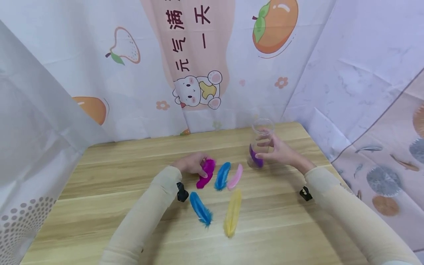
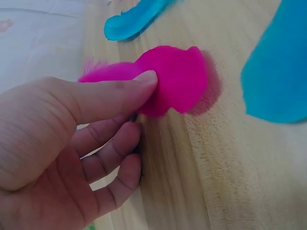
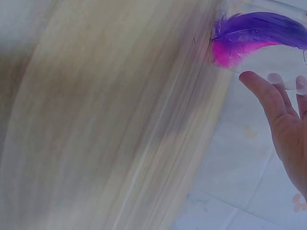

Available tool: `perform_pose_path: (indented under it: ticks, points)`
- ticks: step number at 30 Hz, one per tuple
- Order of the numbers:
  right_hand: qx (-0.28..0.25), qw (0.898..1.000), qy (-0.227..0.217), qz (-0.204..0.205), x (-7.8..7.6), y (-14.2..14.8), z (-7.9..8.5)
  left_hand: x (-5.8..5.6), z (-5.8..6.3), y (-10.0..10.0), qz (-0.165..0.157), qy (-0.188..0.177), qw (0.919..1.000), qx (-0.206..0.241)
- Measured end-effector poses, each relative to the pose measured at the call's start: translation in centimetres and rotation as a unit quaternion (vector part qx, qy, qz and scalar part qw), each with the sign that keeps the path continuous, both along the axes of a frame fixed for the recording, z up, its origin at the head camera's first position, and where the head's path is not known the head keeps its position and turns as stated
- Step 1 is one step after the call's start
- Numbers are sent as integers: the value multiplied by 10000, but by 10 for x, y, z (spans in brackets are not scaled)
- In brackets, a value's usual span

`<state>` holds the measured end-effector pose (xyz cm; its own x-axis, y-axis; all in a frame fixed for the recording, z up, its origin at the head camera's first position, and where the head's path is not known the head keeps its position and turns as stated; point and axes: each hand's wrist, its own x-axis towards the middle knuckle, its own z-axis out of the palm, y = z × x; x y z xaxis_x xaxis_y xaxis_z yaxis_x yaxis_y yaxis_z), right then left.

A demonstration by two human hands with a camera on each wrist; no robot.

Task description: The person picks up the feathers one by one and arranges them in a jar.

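Observation:
My left hand [image 1: 193,163] pinches a magenta feather [image 2: 180,79] low over the tabletop; the thumb lies on top, and the other fingers curl beneath. On the right, my right hand [image 1: 276,149] holds a tall clear cup [image 1: 263,127] by its side, fingertips against the see-through wall. Inside the cup, near its bottom, lies a purple feather [image 3: 264,28], with a bright pink feather [image 3: 232,51] beside it in the right wrist view. Between the hands are a blue feather [image 1: 222,176] and a light pink feather [image 1: 235,177].
Nearer the body, a second blue feather [image 1: 200,209] and a yellow feather [image 1: 233,213] lie on the wooden table [image 1: 116,184]. A printed cloth [image 1: 139,92] hangs along the table's back edge, with more cloth at both sides.

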<state>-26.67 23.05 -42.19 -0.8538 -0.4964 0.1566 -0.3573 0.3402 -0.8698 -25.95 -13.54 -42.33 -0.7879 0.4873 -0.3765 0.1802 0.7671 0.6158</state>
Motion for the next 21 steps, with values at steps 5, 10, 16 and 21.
perform_pose_path:
  ticks: [5,10,16,21]
  points:
    - [58,10000,-46,-19,0,1,0,-4,-2,-1,-177,-82,9997,111]
    - [60,10000,31,35,-1,1,-1,-6,5,-5,56,-620,9961,632]
    - [65,10000,-9,36,-1,0,-6,-10,9,-7,278,-1029,9880,1119]
    - [38,10000,20,19,-2,1,-7,-13,11,-6,228,-1008,9870,1231]
